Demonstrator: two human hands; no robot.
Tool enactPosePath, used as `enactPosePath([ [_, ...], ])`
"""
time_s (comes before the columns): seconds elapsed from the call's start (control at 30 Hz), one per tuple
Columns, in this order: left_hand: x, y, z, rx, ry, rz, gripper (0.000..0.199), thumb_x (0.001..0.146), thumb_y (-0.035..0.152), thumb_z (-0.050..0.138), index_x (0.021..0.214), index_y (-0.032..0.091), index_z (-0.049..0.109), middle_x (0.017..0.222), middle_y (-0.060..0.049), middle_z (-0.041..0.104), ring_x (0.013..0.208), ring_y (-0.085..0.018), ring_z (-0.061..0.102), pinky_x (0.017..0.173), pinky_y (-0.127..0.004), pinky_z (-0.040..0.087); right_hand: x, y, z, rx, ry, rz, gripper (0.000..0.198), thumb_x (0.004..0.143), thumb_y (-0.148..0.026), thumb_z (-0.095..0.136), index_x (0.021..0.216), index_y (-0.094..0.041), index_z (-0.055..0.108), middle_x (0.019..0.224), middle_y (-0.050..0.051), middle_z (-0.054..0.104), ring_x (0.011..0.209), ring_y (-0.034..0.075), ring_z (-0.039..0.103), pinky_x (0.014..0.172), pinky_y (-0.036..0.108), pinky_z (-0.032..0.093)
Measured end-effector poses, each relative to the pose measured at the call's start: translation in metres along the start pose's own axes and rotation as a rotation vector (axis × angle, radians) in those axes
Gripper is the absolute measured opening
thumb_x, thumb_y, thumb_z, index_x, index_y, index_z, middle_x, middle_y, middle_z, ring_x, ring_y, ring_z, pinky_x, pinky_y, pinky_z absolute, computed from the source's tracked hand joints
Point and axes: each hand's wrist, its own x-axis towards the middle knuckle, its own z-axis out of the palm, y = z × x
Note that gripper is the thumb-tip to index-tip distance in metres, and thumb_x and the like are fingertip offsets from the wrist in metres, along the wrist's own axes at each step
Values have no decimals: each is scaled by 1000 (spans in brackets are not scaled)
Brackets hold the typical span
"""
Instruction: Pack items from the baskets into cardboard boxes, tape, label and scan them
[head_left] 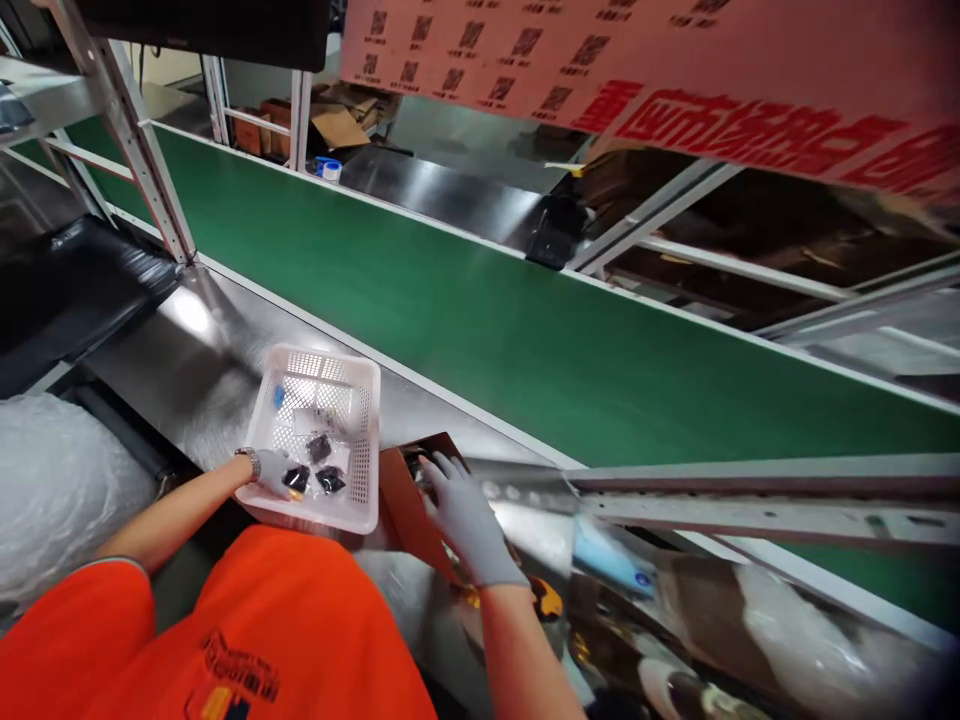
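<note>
A white perforated plastic basket (pixel 373 440) stands on the metal bench in front of me. Inside it my left hand (pixel 274 474), in a grey glove with a watch at the wrist, closes around a small black packet (pixel 297 479). Close by lie another black packet (pixel 330 480), a dark square piece (pixel 319 447), a clear labelled bag (pixel 315 421) and a small blue item (pixel 279 396). To the right, my gloved right hand (pixel 461 515) reaches over an open brown cardboard box (pixel 405 505), fingers apart at its opening. The box's contents are mostly hidden.
A green conveyor belt (pixel 450 290) runs across behind the bench (pixel 187 375). Bubble wrap (pixel 67 500) bulges at left, below a black plastic-covered tray (pixel 75 280). A metal rail (pixel 750 500) crosses at right. A red-lettered sign (pixel 675 90) hangs overhead. Tape (pixel 330 171) sits beyond the belt.
</note>
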Motion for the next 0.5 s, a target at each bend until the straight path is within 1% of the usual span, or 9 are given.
enactPosePath([
  [0.07, -1, -1, 3, -7, -11, 4, 93, 83, 50, 94, 169, 26, 68, 162, -18, 76, 139, -40, 78, 114, -43, 65, -9, -32, 4, 26, 93, -84, 60, 107, -18, 56, 165, -19, 73, 175, 23, 65, 172, 44, 52, 143, 66, 46],
  [0.1, 0, -1, 5, -10, 3, 0, 95, 83, 48, 94, 171, 26, 65, 164, -18, 75, 140, -40, 78, 115, -43, 64, -12, -49, 10, 65, 89, -139, 61, 108, -17, 56, 166, -21, 72, 175, 21, 66, 170, 42, 54, 142, 64, 48],
  [0.17, 2, 1, 9, -17, 28, -7, 99, 84, 47, 93, 174, 23, 61, 166, -21, 73, 141, -41, 78, 116, -44, 65, -8, -81, 31, 147, -41, -231, 66, 105, -12, 57, 169, -25, 70, 177, 19, 64, 165, 36, 61, 138, 57, 54],
  [0.23, 4, 4, 11, -22, 47, -10, 95, 86, 50, 92, 171, 19, 63, 163, -25, 73, 138, -43, 80, 113, -46, 67, 6, -104, 57, 169, -221, -245, 79, 98, -6, 60, 175, -25, 64, 184, 21, 58, 168, 34, 60, 137, 52, 55],
  [0.3, 7, 8, 12, -23, 58, -19, 86, 86, 49, 91, 163, 16, 69, 157, -27, 76, 132, -44, 83, 108, -46, 70, 27, -117, 83, 125, -346, -201, 95, 90, 0, 65, 182, -20, 54, 193, 25, 44, 179, 37, 46, 142, 52, 47],
  [0.37, 11, 13, 13, 5, 72, -29, 79, 84, 42, 93, 155, 13, 74, 151, -28, 79, 126, -45, 85, 103, -45, 71, 49, -120, 103, 58, -405, -155, 110, 84, 3, 70, 188, -17, 42, 198, 30, 28, 186, 42, 30, 147, 56, 37],
  [0.4, 13, 17, 13, 27, 77, -34, 75, 82, 37, 94, 151, 11, 77, 147, -28, 81, 124, -45, 86, 101, -44, 71, 58, -121, 111, 28, -422, -149, 115, 82, 3, 73, 190, -17, 38, 199, 32, 22, 187, 45, 25, 148, 58, 33],
  [0.43, 15, 20, 13, 47, 82, -40, 70, 81, 32, 93, 146, 9, 80, 142, -28, 83, 121, -46, 86, 99, -44, 71, 66, -120, 118, 1, -435, -158, 118, 81, 1, 76, 191, -18, 36, 199, 32, 21, 187, 48, 24, 149, 60, 30],
  [0.5, 20, 28, 14, 65, 103, -54, 55, 83, 24, 91, 134, 4, 85, 132, -29, 86, 118, -47, 87, 98, -44, 71, 75, -119, 129, -37, -439, -203, 116, 82, -4, 81, 189, -21, 41, 196, 31, 29, 183, 51, 29, 147, 63, 27],
])
